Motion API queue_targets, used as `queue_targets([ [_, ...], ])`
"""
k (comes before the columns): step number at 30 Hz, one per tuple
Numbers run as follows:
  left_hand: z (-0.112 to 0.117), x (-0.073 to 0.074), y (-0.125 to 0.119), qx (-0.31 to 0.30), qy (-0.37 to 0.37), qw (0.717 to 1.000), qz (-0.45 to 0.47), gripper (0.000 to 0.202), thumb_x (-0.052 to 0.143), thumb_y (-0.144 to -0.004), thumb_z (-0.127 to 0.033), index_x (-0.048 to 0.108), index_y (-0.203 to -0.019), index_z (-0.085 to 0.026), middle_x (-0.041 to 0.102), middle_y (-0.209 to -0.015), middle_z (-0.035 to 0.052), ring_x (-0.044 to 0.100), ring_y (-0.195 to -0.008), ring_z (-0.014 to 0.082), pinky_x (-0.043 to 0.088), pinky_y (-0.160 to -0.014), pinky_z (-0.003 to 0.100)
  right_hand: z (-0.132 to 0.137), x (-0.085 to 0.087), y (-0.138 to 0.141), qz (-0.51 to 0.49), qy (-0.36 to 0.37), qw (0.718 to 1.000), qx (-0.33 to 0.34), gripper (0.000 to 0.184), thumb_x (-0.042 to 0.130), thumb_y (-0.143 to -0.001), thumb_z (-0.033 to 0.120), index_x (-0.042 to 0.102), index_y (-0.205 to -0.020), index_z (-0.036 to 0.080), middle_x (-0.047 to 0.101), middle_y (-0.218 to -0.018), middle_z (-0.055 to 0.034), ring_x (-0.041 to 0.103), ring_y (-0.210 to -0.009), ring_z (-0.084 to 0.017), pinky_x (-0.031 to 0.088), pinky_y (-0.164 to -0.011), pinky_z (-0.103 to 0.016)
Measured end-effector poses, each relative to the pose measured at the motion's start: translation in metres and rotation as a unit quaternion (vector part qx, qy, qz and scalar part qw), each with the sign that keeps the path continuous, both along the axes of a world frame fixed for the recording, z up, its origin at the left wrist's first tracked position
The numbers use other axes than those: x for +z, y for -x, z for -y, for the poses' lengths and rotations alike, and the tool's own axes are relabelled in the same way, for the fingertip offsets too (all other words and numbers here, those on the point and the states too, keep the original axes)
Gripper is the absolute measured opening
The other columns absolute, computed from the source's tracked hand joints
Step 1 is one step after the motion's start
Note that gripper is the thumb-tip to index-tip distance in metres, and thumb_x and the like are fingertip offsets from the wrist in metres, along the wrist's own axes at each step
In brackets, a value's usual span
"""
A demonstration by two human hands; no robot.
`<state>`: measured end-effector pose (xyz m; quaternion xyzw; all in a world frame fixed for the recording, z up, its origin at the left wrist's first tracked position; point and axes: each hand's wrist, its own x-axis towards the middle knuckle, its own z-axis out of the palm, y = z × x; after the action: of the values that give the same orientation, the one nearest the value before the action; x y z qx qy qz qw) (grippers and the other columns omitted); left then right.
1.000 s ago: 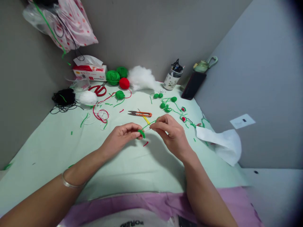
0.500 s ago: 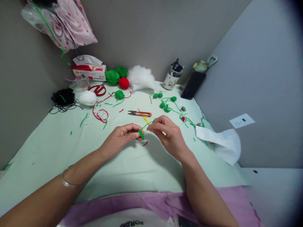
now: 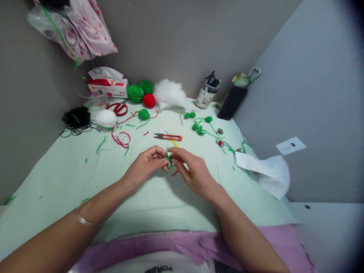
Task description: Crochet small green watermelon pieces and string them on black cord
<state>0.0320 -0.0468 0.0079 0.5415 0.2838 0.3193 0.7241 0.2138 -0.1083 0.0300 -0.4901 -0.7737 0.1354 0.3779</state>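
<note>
My left hand (image 3: 145, 165) pinches a small green yarn piece (image 3: 169, 161) above the pale green table cover (image 3: 71, 170). My right hand (image 3: 192, 170) meets it from the right, its fingertips closed on the same piece and its green yarn tail. The two hands touch at the fingertips over the middle of the table. A short red yarn scrap (image 3: 174, 173) lies just under them. Orange-handled thread snips (image 3: 168, 136) and a yellow stick (image 3: 175, 143) lie just beyond the hands.
At the back stand green yarn balls (image 3: 135, 93), a red ball (image 3: 149, 100), white stuffing (image 3: 170, 94), a tissue box (image 3: 108, 87), red scissors (image 3: 118, 109) and a pen cup (image 3: 207, 94). Small green pieces (image 3: 200, 127) lie to the right, white paper (image 3: 267, 170) over the right edge.
My right hand has moved left and down to join my left hand at the green piece. The yarn tail that stretched out to the right is now gathered between the fingertips.
</note>
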Motion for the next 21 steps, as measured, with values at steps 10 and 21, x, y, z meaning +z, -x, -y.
queue_targets([
  [10, 0.002, 0.006, -0.002, -0.011, -0.017, 0.999, -0.042, 0.017, 0.069, -0.084, -0.029, 0.058, -0.089, -0.017, 0.06, -0.074, -0.0035, 0.059, -0.069, 0.0106, 0.045, -0.071, 0.024, 0.006, 0.009, 0.006, -0.035, -0.059, 0.998, -0.011, 0.015, 0.053, -0.097, 0.017, 0.067, -0.098, 0.021, 0.068, -0.106, -0.0089, 0.066, -0.079, -0.014, 0.05, -0.061, -0.025],
  [21, 0.001, 0.006, 0.0, -0.014, 0.006, 0.998, -0.065, 0.022, 0.074, -0.078, -0.031, 0.06, -0.087, -0.017, 0.063, -0.073, -0.002, 0.063, -0.065, 0.0127, 0.049, -0.065, 0.027, -0.006, 0.034, -0.042, -0.407, -0.038, 0.903, -0.131, 0.013, 0.045, -0.1, 0.035, 0.048, -0.091, 0.026, 0.043, -0.063, 0.0044, 0.062, -0.067, -0.014, 0.057, -0.077, -0.036],
])
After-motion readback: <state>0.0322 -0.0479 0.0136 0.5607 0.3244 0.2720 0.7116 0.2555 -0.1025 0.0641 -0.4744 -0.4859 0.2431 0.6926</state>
